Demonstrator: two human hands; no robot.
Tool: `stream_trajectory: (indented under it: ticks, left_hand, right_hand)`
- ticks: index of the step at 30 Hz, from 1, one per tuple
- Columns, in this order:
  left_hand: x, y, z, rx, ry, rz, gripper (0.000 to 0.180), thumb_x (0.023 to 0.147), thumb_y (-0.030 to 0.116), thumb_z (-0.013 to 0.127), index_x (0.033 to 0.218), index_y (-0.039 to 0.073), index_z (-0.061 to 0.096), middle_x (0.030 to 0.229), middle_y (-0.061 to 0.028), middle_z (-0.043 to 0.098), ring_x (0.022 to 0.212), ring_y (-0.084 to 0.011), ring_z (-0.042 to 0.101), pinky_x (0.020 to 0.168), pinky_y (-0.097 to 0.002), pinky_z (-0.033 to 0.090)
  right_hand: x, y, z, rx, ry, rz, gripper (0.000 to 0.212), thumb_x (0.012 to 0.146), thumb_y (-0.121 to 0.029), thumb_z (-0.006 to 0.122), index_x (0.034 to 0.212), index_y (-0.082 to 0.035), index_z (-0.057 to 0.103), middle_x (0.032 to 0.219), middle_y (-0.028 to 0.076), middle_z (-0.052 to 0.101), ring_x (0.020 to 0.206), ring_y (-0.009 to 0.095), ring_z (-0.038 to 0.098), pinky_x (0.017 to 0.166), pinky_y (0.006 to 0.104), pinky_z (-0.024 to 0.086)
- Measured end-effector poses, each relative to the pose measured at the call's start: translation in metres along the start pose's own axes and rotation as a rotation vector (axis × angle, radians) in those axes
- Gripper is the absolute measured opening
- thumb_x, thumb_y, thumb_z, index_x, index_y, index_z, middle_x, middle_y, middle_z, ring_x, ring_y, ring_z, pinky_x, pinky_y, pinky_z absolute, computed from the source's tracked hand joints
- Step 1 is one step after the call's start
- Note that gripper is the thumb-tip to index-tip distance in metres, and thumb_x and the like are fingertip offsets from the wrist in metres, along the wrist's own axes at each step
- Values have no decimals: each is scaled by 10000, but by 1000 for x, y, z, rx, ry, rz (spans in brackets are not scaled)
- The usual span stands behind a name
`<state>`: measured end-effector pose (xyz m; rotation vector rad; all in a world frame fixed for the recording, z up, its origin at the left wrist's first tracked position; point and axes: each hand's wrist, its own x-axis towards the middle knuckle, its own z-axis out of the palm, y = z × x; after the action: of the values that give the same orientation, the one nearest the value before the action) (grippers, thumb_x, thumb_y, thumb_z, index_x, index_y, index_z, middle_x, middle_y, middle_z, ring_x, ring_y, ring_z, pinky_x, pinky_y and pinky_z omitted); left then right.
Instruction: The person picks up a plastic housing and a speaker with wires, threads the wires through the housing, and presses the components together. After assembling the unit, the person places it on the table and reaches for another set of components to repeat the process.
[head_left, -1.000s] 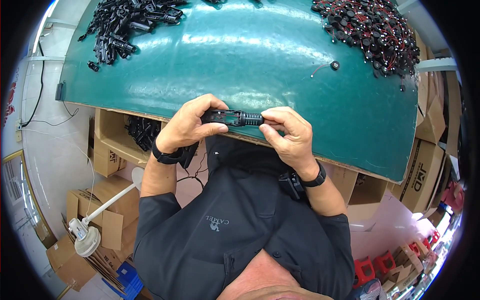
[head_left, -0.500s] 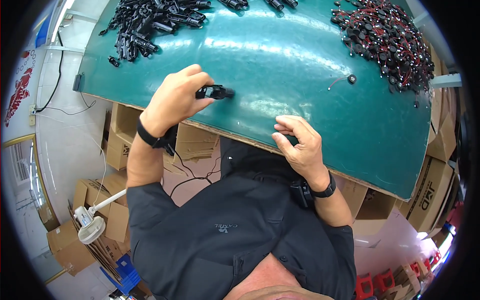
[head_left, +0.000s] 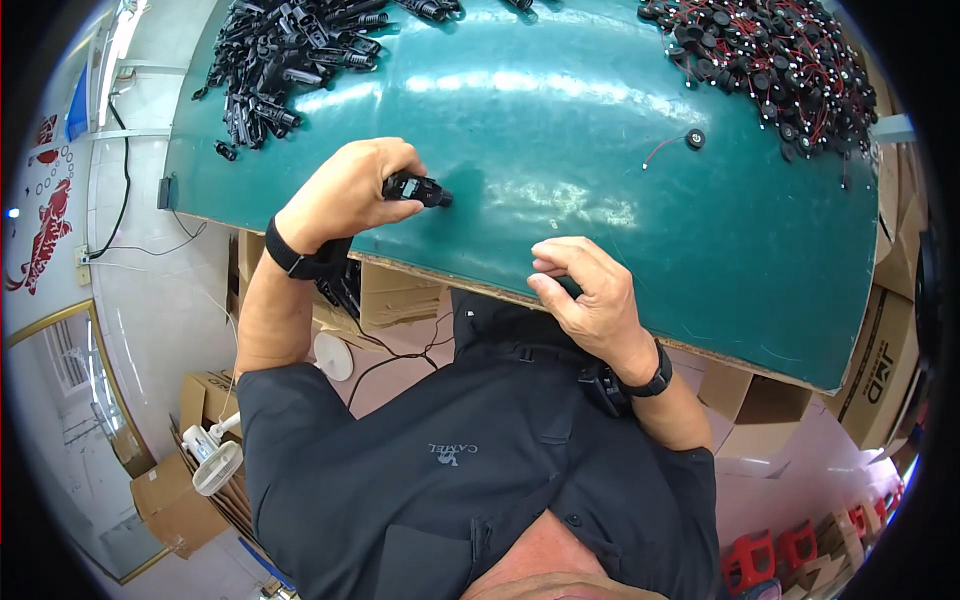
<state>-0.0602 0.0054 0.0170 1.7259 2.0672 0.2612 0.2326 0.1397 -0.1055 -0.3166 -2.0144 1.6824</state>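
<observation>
The head view looks down on a person in a dark shirt at a green bench (head_left: pixel 740 260), both hands over its near side. The left hand (head_left: pixel 350 195) pinches a black housing (head_left: pixel 420 190) between thumb and fingers; the housing is left of centre, its free end pointing right, with a small pale patch on the side facing up. A shadow falls on the green just right of it; whether the housing touches the surface cannot be told. The right hand (head_left: pixel 593 290) is half curled near the bench's near edge, thumb parted from the fingers, and nothing can be made out in its grasp. At the far left is a heap of similar black housings (head_left: pixel 290 60), with one small black piece (head_left: pixel 225 151) lying apart at its near side. At the far right is a heap of round black discs with red wires (head_left: pixel 785 75); one single disc (head_left: pixel 695 139) lies apart, left of that heap, its thin red wire trailing left and nearer. For good handling, the left grip is best kept firm yet light, on the sides of the casing, with the free end clear of the fingers. The right hand is best kept loose and out of its way, and the single disc's wire deserves care against snagging or tugging.
</observation>
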Motion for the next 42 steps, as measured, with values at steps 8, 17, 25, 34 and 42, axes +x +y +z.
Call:
stream_trajectory:
  ticks: [8,17,25,34,42]
  left_hand:
    - [-2,-3,2,-25,31,-27,369,782,108,899,1079,13,701,921,-152,685,821,-341,660,746,-398,544]
    - [-32,-17,13,-98,136,-106,436,806,123,910,1193,21,735,970,-108,738,813,-250,680,756,-331,549]
    - [-105,-26,72,-908,591,-248,457,842,212,947,1183,-21,751,960,0,699,831,-98,642,735,-265,538]
    - [-200,-78,133,-1260,899,-279,606,903,294,912,1357,-15,655,1028,-26,674,789,-124,569,694,-255,454]
    - [-349,-174,170,-377,1077,-874,501,981,218,821,1420,21,681,1279,-108,714,1120,-205,661,1010,-337,528]
  right_hand:
    - [-1,2,2,-37,-7,-43,265,898,26,808,1154,24,739,1090,135,761,903,201,779,785,307,638]
    - [-2,0,3,-56,-15,-33,227,919,8,798,1140,28,747,1075,128,759,889,180,769,778,294,627]
    - [0,-3,4,-58,-28,-17,216,924,7,794,1134,28,750,1077,122,758,897,174,765,807,296,622]
    - [-1,-6,2,-78,-16,7,200,930,-5,785,1124,26,746,1061,113,755,891,168,758,816,295,609]
    - [40,-13,-61,-387,86,-24,237,929,-74,799,1155,-19,756,1072,99,750,876,173,743,763,312,594]
